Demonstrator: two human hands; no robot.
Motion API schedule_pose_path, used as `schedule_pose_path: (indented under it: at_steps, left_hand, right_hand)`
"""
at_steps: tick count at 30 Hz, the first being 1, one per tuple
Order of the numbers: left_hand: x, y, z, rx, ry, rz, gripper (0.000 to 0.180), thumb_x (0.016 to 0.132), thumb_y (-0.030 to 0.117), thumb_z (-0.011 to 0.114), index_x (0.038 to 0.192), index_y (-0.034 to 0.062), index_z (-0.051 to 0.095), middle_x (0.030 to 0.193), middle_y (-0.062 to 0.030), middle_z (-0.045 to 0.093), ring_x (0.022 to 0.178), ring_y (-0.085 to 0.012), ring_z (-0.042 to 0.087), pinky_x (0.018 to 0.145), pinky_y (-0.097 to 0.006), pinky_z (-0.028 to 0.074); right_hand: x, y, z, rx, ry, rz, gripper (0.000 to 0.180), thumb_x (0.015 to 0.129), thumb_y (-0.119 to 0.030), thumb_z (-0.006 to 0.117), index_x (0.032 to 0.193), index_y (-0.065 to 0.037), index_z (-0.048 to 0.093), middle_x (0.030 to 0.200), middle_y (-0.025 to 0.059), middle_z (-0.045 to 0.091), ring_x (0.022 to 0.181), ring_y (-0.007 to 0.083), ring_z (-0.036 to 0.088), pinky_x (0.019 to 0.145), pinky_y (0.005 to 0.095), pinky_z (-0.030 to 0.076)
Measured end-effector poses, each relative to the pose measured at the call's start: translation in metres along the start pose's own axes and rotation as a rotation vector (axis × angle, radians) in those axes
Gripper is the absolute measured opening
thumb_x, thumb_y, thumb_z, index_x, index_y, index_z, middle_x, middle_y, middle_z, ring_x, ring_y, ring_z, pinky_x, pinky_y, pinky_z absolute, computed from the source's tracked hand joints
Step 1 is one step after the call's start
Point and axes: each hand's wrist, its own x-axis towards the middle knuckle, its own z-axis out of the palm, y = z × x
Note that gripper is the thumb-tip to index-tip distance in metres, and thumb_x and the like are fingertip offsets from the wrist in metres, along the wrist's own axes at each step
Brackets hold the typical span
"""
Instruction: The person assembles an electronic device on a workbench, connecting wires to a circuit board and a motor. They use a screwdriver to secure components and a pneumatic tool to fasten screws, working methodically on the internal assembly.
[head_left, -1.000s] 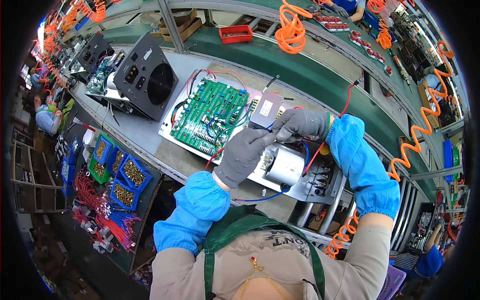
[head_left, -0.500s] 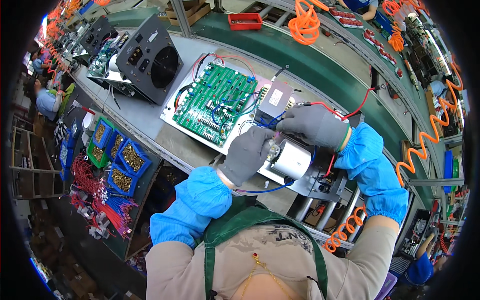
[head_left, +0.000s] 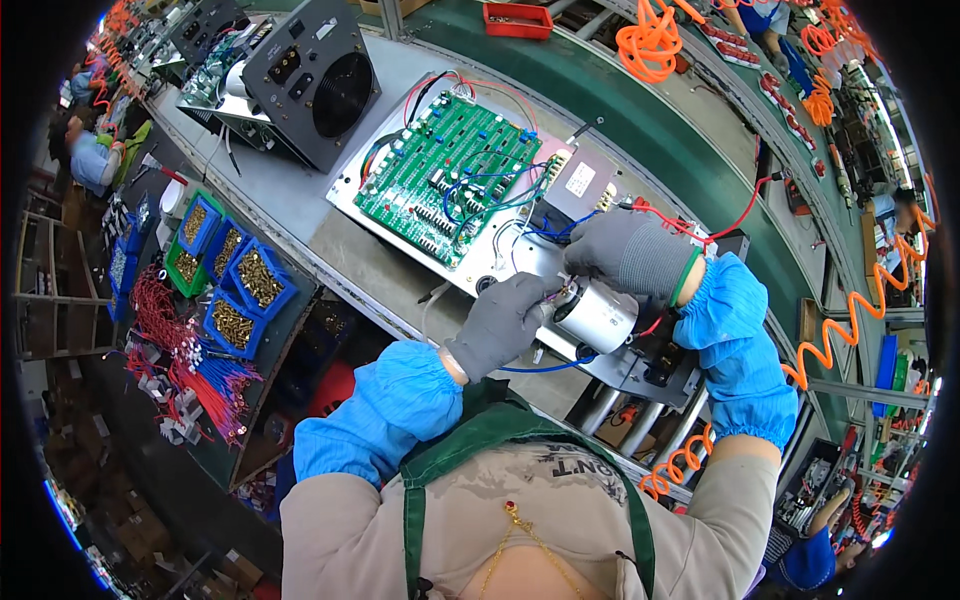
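Observation:
A white cylindrical capacitor (head_left: 600, 318) lies on its side on the metal chassis plate (head_left: 480, 262), its terminal end toward my hands. My left hand (head_left: 503, 325), in a grey glove, has its fingertips pinched at that end; whatever they grip is too small to tell. From above and right, my gloved right hand (head_left: 630, 254) curls its fingers over the same end, their tips partly hidden. Beyond them sits a boxy transformer (head_left: 578, 182) with blue wires. A large green circuit board (head_left: 440, 175) fills the plate's left part. A blue wire (head_left: 548, 368) loops below the capacitor.
Blue bins (head_left: 262, 280) of brass fasteners and bundled red wires (head_left: 160, 318) lie at the left. A dark panel with a round fan opening (head_left: 342, 95) stands at the upper left. Coiled orange hoses (head_left: 648, 42) hang around, and metal rollers (head_left: 640, 428) lie below the chassis.
The whole view has shifted slightly. Both hands stay at the capacitor's terminal end; my left hand has turned and its fingers reach in straighter from the left.

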Motion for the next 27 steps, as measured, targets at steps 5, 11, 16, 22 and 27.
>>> schedule_pose_path:
  at_steps: [5, 11, 16, 22, 27]
  left_hand:
    - [0.004, -0.001, 0.006, -0.224, 0.062, -0.151, 0.021, 0.080, 0.011, 0.063, 0.100, 0.0068, 0.068, 0.082, -0.0133, 0.064, 0.074, -0.0303, 0.062, 0.068, -0.039, 0.050]
    - [0.008, 0.004, -0.001, 0.056, 0.046, -0.076, 0.019, 0.079, 0.017, 0.066, 0.094, 0.0063, 0.070, 0.076, -0.0102, 0.064, 0.071, -0.0269, 0.061, 0.067, -0.038, 0.049]
    - [0.002, -0.003, 0.011, -0.062, 0.135, -0.061, 0.023, 0.079, 0.020, 0.066, 0.095, 0.0041, 0.069, 0.076, -0.0104, 0.065, 0.069, -0.0244, 0.061, 0.066, -0.035, 0.049]
    - [0.008, 0.008, -0.002, -0.449, -0.013, -0.425, 0.027, 0.087, 0.021, 0.061, 0.100, -0.0024, 0.066, 0.082, -0.0117, 0.066, 0.070, -0.0156, 0.063, 0.065, -0.029, 0.050]
    - [0.024, 0.009, 0.002, -0.473, -0.056, -0.620, 0.028, 0.089, 0.023, 0.060, 0.097, -0.0041, 0.064, 0.080, -0.0082, 0.064, 0.067, -0.0120, 0.060, 0.061, -0.026, 0.050]
  right_hand:
    - [0.002, -0.009, -0.014, 0.003, -0.092, 0.086, 0.017, 0.073, -0.004, 0.059, 0.088, -0.009, 0.066, 0.081, 0.0112, 0.065, 0.079, 0.0297, 0.064, 0.069, 0.0388, 0.050]
    - [0.003, -0.008, -0.011, 0.019, -0.064, 0.082, 0.015, 0.074, -0.004, 0.059, 0.087, -0.010, 0.065, 0.080, 0.0112, 0.064, 0.079, 0.0296, 0.064, 0.068, 0.0393, 0.050]
    - [0.005, -0.013, -0.017, -0.035, -0.158, 0.124, 0.014, 0.075, -0.006, 0.059, 0.088, -0.010, 0.065, 0.081, 0.0103, 0.064, 0.080, 0.0288, 0.064, 0.069, 0.0394, 0.050]
    - [0.005, -0.011, -0.015, -0.024, -0.179, 0.128, 0.016, 0.075, -0.007, 0.060, 0.090, -0.009, 0.064, 0.085, 0.0089, 0.063, 0.083, 0.0283, 0.063, 0.071, 0.0394, 0.050]
    - [0.004, -0.008, -0.012, -0.037, -0.130, 0.091, 0.017, 0.074, -0.006, 0.060, 0.091, -0.009, 0.063, 0.086, 0.0082, 0.063, 0.084, 0.0285, 0.063, 0.071, 0.0395, 0.050]
